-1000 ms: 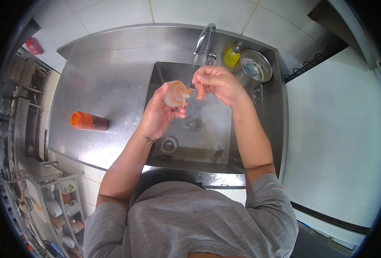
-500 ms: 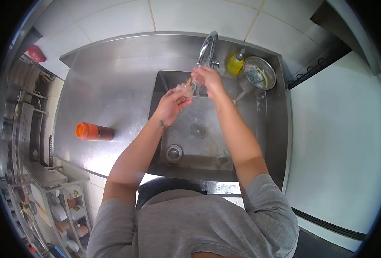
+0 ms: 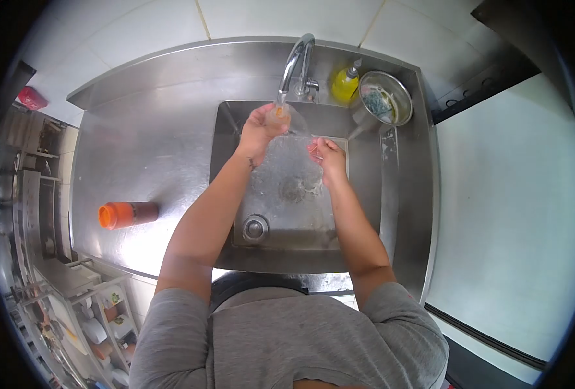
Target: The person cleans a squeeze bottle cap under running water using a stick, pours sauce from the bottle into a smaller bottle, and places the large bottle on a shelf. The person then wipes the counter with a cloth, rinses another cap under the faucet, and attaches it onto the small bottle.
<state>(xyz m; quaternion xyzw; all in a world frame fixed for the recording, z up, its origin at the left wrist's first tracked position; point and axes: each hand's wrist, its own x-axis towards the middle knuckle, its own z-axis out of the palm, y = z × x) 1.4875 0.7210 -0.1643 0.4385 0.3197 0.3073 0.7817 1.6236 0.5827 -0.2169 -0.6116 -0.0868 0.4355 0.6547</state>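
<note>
My left hand [image 3: 257, 131] is closed around a small translucent cup-like piece [image 3: 278, 117] with orange in it, held directly below the spout of the faucet [image 3: 291, 65]. Water runs over the piece and sprays off to the right. Lower and to the right, my right hand [image 3: 331, 158] is over the sink [image 3: 281, 236], its fingers pinched together. A thin reddish sliver seems to show at those fingertips, too small to name. Splashing water reaches the sink floor between the hands.
An orange bottle [image 3: 128, 214] lies on its side on the steel counter [image 3: 138, 142] at left. Behind the sink's right corner stand a yellow soap pump bottle [image 3: 345, 85] and a metal bowl [image 3: 409, 107] holding a scouring pad. A round drain fitting [image 3: 255, 228] sits in the sink.
My left hand has moved up under the spout with the translucent piece. My right hand has come away from it, down and to the right. Water now sprays off the piece.
</note>
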